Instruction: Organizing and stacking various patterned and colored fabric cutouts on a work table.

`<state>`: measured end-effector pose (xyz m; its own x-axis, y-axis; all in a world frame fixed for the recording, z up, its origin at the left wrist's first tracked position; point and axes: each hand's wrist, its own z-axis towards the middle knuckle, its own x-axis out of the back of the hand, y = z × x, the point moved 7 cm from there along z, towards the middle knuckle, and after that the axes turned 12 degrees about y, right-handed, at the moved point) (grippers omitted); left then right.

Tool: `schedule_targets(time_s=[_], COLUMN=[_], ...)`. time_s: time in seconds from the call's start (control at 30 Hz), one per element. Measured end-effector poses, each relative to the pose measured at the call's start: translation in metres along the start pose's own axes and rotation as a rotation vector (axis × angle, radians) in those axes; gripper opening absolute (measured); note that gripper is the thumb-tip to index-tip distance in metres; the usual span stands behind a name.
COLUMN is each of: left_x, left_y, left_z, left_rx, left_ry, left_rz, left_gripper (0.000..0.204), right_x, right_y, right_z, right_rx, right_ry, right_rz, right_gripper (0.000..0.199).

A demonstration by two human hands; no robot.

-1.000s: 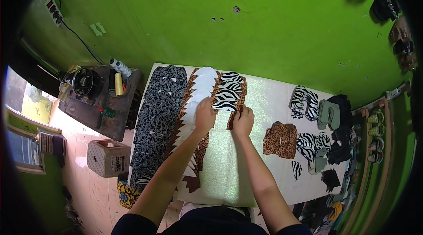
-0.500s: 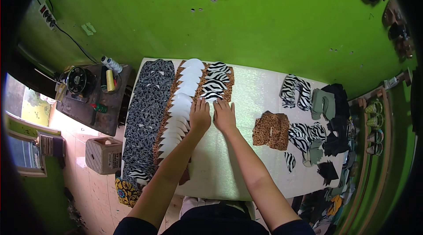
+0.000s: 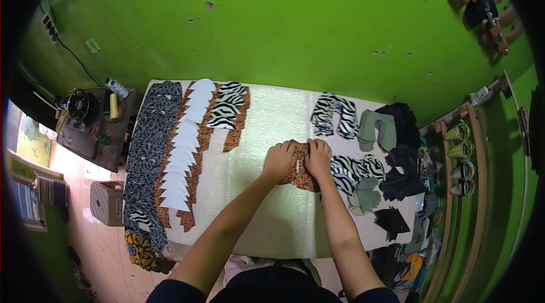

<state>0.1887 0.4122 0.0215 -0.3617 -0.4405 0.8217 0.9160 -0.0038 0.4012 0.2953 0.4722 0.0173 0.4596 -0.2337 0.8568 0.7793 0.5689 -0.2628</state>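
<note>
A small stack of leopard-print fabric pieces (image 3: 299, 172) lies on the white table, with both hands on it. My left hand (image 3: 278, 161) grips its left side with bent fingers. At its right side, my right hand (image 3: 319, 158) is curled over the far edge. Right beside that hand are zebra-print pieces (image 3: 372, 166). Farther left, overlapping white scalloped pieces (image 3: 180, 158) run in a column over leopard-print fabric (image 3: 196, 181). A second, shorter column has zebra-print pieces (image 3: 222, 114) on leopard print.
Dark grey patterned fabric (image 3: 152, 149) covers the table's left end. Olive pieces (image 3: 369, 127) and black pieces (image 3: 403, 175) lie at the right. A sewing machine (image 3: 79, 107) and thread spools (image 3: 113, 107) stand left; shoes (image 3: 462, 149) sit on a wooden rack at the right.
Both hands have left the lower end of the zebra-print column and moved right, onto the leopard-print stack. The view has shifted to the right.
</note>
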Motion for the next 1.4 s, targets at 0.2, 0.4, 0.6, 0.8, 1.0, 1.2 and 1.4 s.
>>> schedule_targets(time_s=[0.2,0.4,0.6,0.8,1.0,1.2,1.4], left_x=[-0.021,-0.010,0.029,0.065,0.085,0.069,0.038], left_y=[0.020,0.022,0.035,0.050,0.054,0.033,0.025], left_z=[0.016,0.022,0.018,0.004,-0.018,-0.088,-0.133], left_rx=[-0.105,-0.023,-0.006,-0.046,0.220,0.426,0.491], left_ry=[0.147,-0.019,0.063,0.256,0.044,-0.185,-0.215], left_rz=[0.079,0.154,0.116,0.051,-0.257,-0.495,-0.241], left_gripper=[0.037,0.020,0.017,0.013,0.015,0.019,0.019], right_x=[-0.001,0.023,0.052,0.075,0.093,0.076,0.072], right_y=[0.013,0.005,-0.004,-0.011,-0.006,-0.005,0.009], right_z=[0.008,0.007,0.009,0.005,-0.012,-0.083,-0.132], right_rx=[0.036,0.161,0.212,0.269,0.150,-0.157,-0.057], right_ry=[-0.113,-0.011,0.089,0.102,-0.060,-0.639,-0.342], right_rz=[0.085,0.148,0.244,0.261,0.555,0.745,0.469], right_gripper=[0.037,0.031,0.029,0.020,0.016,0.023,0.030])
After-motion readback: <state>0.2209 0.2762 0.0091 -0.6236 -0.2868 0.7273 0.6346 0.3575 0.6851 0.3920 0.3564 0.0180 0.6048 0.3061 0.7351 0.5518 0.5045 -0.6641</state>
